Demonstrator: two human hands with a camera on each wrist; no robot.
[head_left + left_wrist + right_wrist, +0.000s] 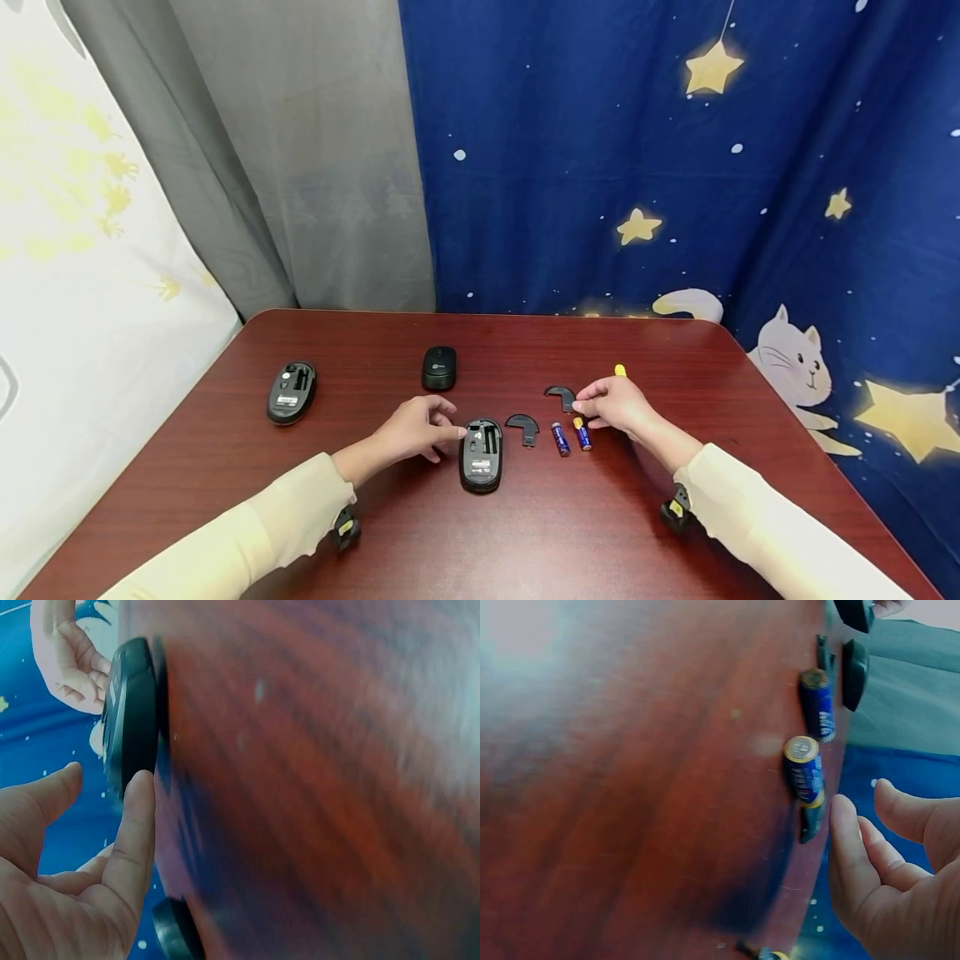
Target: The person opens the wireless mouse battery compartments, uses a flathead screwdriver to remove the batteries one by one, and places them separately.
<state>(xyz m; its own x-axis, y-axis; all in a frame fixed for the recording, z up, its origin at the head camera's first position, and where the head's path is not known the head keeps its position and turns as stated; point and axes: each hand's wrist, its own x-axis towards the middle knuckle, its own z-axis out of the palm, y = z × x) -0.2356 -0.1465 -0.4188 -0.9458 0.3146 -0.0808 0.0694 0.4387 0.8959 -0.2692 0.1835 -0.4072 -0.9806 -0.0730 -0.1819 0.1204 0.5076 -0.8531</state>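
- The table point(225, 500) is dark red wood, and behind it hang curtains: a blue curtain point(675, 167) with stars and a cat, and a grey curtain point(322, 167).
- My left hand point(416, 429) rests just beside the open mouse point(481, 454). The fingers are relaxed and hold nothing; in the left wrist view one fingertip point(139, 787) touches the edge of the mouse.
- My right hand point(615, 404) is over the table near the batteries, with fingers loosely bent and nothing in them. The fingertips are just beside a cover point(561, 395); I cannot tell if they touch it.
- The open mouse lies upside down in front of me, between my hands. Its battery bay looks empty, so I judge that the cover is already off and the batteries are not yet inside.
- Two batteries point(570, 437) lie side by side on the table, right of the mouse, and a second cover point(522, 426) lies between them and the mouse.
- Another upside-down mouse point(292, 392) is far on the left, and a third mouse point(438, 367) stands upright near the middle.
- A small yellow thing point(620, 370) lies behind my right hand; it is too small to tell what it is.
- Nothing stands between my hands and the batteries.
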